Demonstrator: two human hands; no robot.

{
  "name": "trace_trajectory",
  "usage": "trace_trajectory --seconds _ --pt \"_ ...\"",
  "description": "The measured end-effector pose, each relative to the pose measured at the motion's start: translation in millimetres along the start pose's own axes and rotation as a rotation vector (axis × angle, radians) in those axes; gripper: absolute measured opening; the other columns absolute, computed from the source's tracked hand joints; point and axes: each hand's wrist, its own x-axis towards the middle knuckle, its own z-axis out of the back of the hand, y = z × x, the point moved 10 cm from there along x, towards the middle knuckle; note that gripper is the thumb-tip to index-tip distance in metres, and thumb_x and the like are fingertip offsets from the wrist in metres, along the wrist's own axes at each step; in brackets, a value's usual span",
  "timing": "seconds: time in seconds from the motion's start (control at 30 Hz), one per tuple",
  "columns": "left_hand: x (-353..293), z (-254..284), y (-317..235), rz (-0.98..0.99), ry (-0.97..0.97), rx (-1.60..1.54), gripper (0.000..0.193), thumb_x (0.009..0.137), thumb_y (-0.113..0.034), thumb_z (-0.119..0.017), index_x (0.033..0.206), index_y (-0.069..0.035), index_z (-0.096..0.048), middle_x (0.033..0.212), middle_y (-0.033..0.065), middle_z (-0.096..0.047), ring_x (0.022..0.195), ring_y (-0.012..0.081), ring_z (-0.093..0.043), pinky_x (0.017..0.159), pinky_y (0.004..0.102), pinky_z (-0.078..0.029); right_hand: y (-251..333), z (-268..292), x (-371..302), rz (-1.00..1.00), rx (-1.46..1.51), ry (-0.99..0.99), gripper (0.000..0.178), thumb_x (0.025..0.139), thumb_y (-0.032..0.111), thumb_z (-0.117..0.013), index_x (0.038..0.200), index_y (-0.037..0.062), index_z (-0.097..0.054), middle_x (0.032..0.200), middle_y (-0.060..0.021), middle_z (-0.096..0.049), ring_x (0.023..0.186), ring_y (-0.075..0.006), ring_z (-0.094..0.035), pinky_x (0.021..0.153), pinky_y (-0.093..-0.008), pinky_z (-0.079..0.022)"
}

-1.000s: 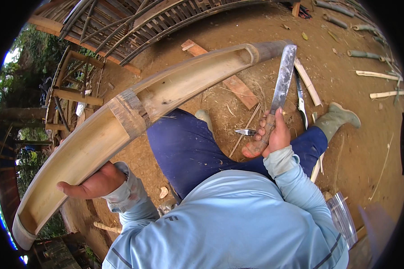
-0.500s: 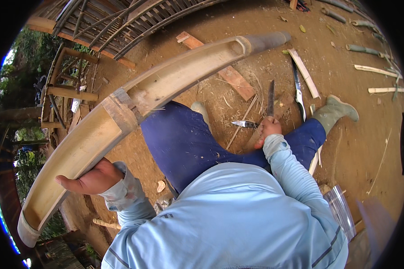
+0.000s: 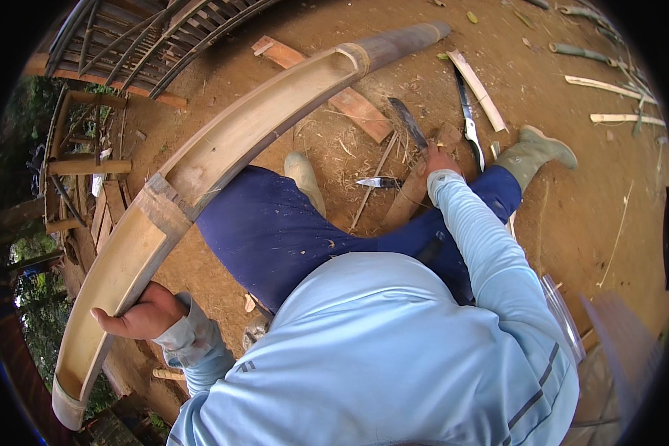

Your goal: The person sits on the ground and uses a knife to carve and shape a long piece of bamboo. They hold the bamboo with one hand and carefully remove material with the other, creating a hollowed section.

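Observation:
A long bamboo pole [image 3: 245, 123], cut open along its length into hollow troughs, slants from lower left to upper right across my raised knee. My left hand [image 3: 145, 311] is closed around the near trough's edge, thumb over the inside. My right hand [image 3: 440, 158] grips a dark-bladed knife [image 3: 406, 120]; its handle is hidden in my fingers, and the blade points away and to the left. Below that hand, a brown piece of wood [image 3: 410, 199] rests on the ground. Beside it lies a small knife [image 3: 377, 182] with a shiny blade.
A folding-type saw with a white handle [image 3: 471, 132] lies beside a pale bamboo strip [image 3: 477, 89] on the dirt. Reddish planks [image 3: 363, 113] sit under the pole's far part. Slatted bamboo furniture [image 3: 156, 37] stands at the far left; bamboo poles [image 3: 583, 52] lie far right.
My right hand has moved forward with the knife, and the blade has swung to point more leftward. My left hand keeps its hold on the pole. The whole view has shifted a little.

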Motion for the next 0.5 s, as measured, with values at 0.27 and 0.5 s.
trace_trajectory --seconds 0.27,0.5 --pt "-15 17 1 0.051 -0.042 0.087 0.058 0.098 -0.044 -0.043 0.127 0.005 -0.056 0.131 0.0197 -0.057 0.123 0.0326 -0.054 0.111 0.0452 -0.038 0 7 27 -0.024 -0.119 0.047 0.039 0.102 0.020 -0.036 0.141 0.0173 -0.040 0.136 -0.0197 -0.052 0.122 -0.0380 -0.056 0.097 -0.0495 -0.050" --pt "-25 30 -2 0.163 -0.042 0.220 0.060 0.097 -0.046 -0.046 0.129 0.004 -0.054 0.131 0.0179 -0.059 0.121 0.0288 -0.057 0.108 0.0411 -0.041 40 44 43 -0.079 -0.163 0.128 0.038 0.102 0.021 -0.036 0.140 0.0170 -0.042 0.140 -0.0155 -0.050 0.131 -0.0362 -0.049 0.101 -0.0517 -0.046"
